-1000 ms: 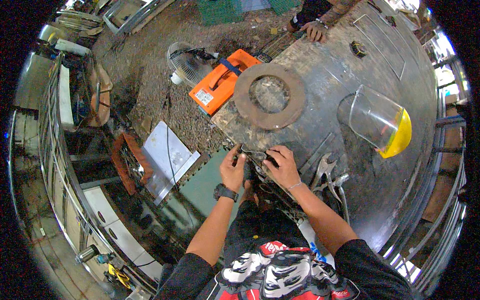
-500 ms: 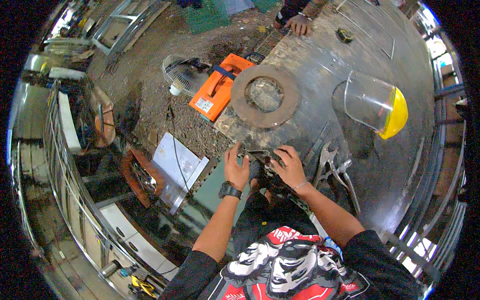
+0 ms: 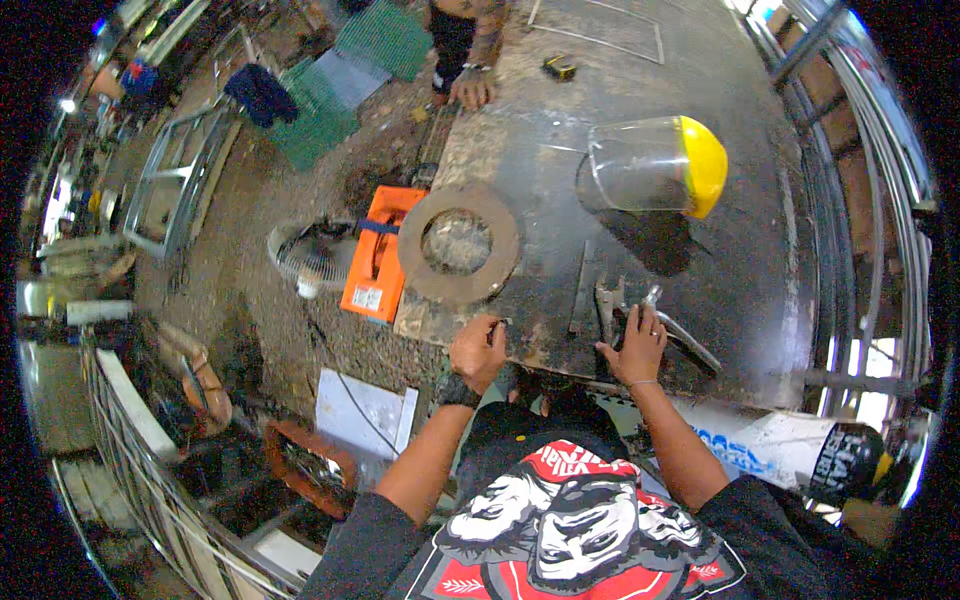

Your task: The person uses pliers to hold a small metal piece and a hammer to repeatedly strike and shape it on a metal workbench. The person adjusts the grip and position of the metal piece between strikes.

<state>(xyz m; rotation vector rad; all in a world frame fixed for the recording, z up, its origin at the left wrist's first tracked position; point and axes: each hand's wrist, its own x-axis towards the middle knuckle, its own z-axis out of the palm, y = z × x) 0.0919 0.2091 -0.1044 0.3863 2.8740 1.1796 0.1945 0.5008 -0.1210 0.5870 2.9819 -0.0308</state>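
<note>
Two hands now apart: right hand (image 3: 637, 347) has left the near edge of the desk (image 3: 745, 300) and lies at 3 o'clock from left hand (image 3: 478, 352), over the loose tools. Half a second ago both faced each other at that edge, a thin piece between them. Reading: two-handed handling has paused and attention has shifted to the tools. Right grip wide, fingers spread; contact with the tools not certain. Left grip narrow, fingers curled; cannot tell whether anything small is pinched. Wrench (image 3: 604, 305) at 11 o'clock from right hand, long-handled tool (image 3: 693, 343) at 3 o'clock, flat bar (image 3: 582, 290) at 10–11 o'clock. Versus earlier frame: view has turned; face shield (image 3: 704, 167) now at 12–1 o'clock from right hand. Flat rusty ring (image 3: 505, 245) lies at 12 o'clock from left hand, orange case (image 3: 360, 275) still at its 9 o'clock.
</note>
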